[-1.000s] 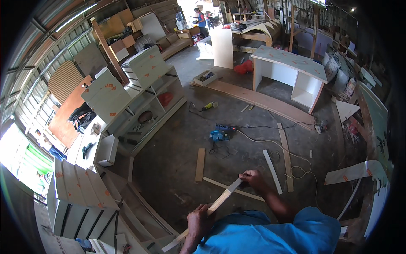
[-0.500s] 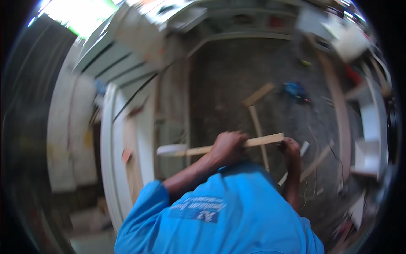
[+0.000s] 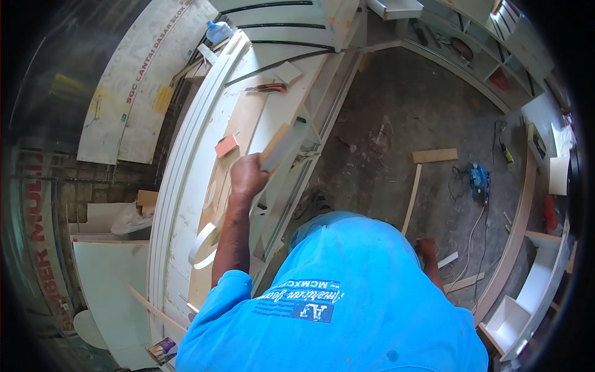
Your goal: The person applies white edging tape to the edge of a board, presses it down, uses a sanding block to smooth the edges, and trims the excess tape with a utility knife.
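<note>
My left hand (image 3: 248,175) is closed around one end of a short wooden strip (image 3: 277,147), tan along one side and whitish grey on the other. It is above a long white workbench (image 3: 218,80). Nearby on the bench lie a salmon-coloured block (image 3: 227,145), a red-and-black utility knife (image 3: 268,88) and a pale square piece (image 3: 288,72). A curled white band (image 3: 202,243) shows beside my left forearm; whether it joins the strip I cannot tell. My right hand (image 3: 426,248) hangs low at my right side, its fingers too dark and small to make out.
A blue power tool (image 3: 479,180) with a cable lies on the concrete floor, near a flat wooden piece (image 3: 435,155) and a long thin batten (image 3: 411,199). White shelving (image 3: 527,291) stands at right. Boards (image 3: 139,80) lean at the far left.
The wooden strip, earlier held across in front of me near both hands, is now over the bench at left in my left hand. My right hand is apart from it, lower.
</note>
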`<state>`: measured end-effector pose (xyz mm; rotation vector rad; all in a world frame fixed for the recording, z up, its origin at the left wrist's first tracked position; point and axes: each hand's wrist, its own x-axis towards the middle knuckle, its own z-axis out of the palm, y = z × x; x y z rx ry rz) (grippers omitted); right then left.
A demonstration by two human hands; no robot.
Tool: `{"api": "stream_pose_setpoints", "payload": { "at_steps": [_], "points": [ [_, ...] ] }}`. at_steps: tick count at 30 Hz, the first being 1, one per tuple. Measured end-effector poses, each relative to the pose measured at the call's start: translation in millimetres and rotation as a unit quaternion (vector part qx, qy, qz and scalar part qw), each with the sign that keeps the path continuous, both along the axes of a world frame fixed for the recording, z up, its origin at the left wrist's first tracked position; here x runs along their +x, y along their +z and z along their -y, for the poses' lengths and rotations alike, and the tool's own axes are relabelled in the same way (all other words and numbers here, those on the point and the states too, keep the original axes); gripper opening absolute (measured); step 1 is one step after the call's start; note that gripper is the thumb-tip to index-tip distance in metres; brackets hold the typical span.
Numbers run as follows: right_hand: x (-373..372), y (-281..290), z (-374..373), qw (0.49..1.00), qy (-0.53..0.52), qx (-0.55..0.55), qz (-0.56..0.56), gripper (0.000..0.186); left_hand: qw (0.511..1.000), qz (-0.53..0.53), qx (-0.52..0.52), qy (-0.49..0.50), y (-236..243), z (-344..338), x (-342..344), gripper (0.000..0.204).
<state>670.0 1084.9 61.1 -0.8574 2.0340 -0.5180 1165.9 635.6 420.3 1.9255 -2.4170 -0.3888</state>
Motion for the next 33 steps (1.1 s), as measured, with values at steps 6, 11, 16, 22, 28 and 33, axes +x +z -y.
{"api": "stream_pose_setpoints", "payload": {
  "at_steps": [6,11,16,22,28,33],
  "points": [
    [44,29,118,0.972,0.178,0.028,-0.152,0.02,0.997,0.003,0.023,0.074,-19,38,116,0.028],
    [141,93,294,0.995,-0.069,-0.034,0.062,0.02,0.991,-0.014,0.057,0.119,-18,50,170,0.033],
    [252,157,462,0.955,0.218,-0.196,-0.038,0.033,0.973,-0.057,0.089,0.204,4,26,204,0.039],
    [416,184,591,0.874,0.421,-0.243,-0.017,0.064,0.947,-0.069,0.058,0.308,21,-24,224,0.033],
    [532,190,642,0.751,0.583,-0.299,-0.083,0.096,0.911,-0.074,0.079,0.398,40,-55,190,0.035],
    [566,175,667,0.687,0.651,-0.313,-0.079,0.079,0.876,-0.119,0.082,0.46,49,-52,155,0.034]
  ]
}}
